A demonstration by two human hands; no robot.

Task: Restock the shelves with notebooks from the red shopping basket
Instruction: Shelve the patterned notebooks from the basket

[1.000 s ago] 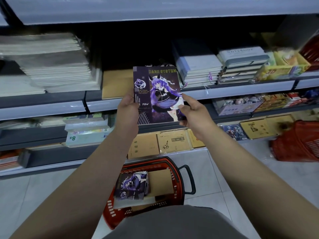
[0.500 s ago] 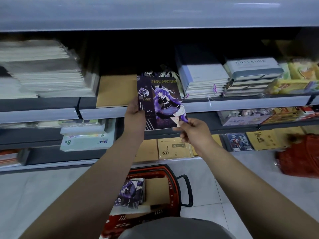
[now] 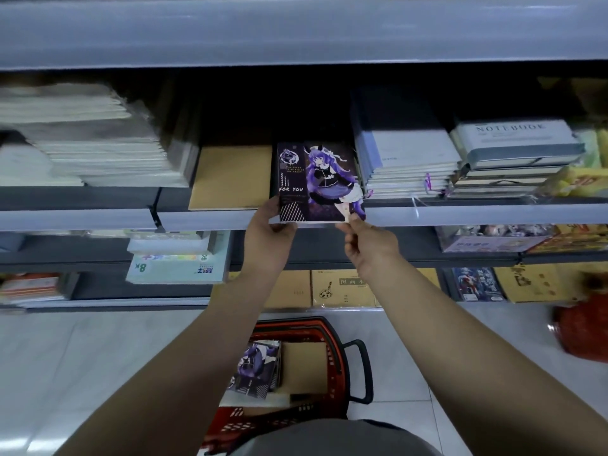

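A purple anime-cover notebook (image 3: 316, 179) lies partly on the middle shelf (image 3: 460, 214), its near edge overhanging the shelf front. My left hand (image 3: 268, 236) grips its lower left corner. My right hand (image 3: 367, 243) pinches its lower right corner. On the floor below stands the red shopping basket (image 3: 335, 337) with a black handle, holding more purple notebooks (image 3: 256, 370) and a brown notebook (image 3: 304, 366).
A brown notebook (image 3: 230, 176) lies left of the purple one, white stacks (image 3: 92, 146) further left, grey notebook stacks (image 3: 408, 162) and a "NOTEBOOK" pile (image 3: 516, 143) to the right. Lower shelves hold yellow books (image 3: 342, 287). A second red basket (image 3: 582, 330) sits at right.
Both hands have pushed the purple notebook forward and laid it flatter, sliding it onto the middle shelf between the brown notebook and the grey stack. My right hand slipped from its side to the lower corner.
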